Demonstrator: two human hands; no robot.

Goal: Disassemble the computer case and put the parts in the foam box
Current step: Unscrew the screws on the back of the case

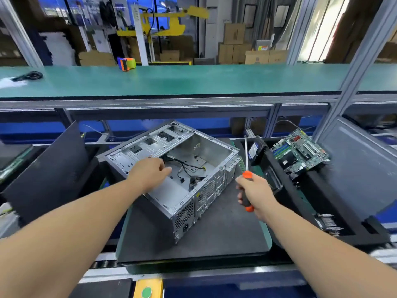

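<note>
An open silver computer case [199, 160] lies on its side on a dark mat [214, 233], with loose black cables [187, 166] inside. My left hand [150, 173] reaches into the case over its near wall, fingers loosely curled beside the cables; what they touch is hidden. My right hand [255, 194] grips the orange-and-black handle of a screwdriver [246, 166], its shaft pointing up and away just right of the case. A green motherboard [300, 151] and a black hard drive [256, 151] lie in the black foam box [318, 201] at the right.
A black side panel [49, 168] leans at the left. A grey panel [361, 166] leans at the far right. A green shelf [193, 80] runs above, carrying a tape dispenser [126, 63]. A yellow box with a green button [147, 288] sits at the near edge.
</note>
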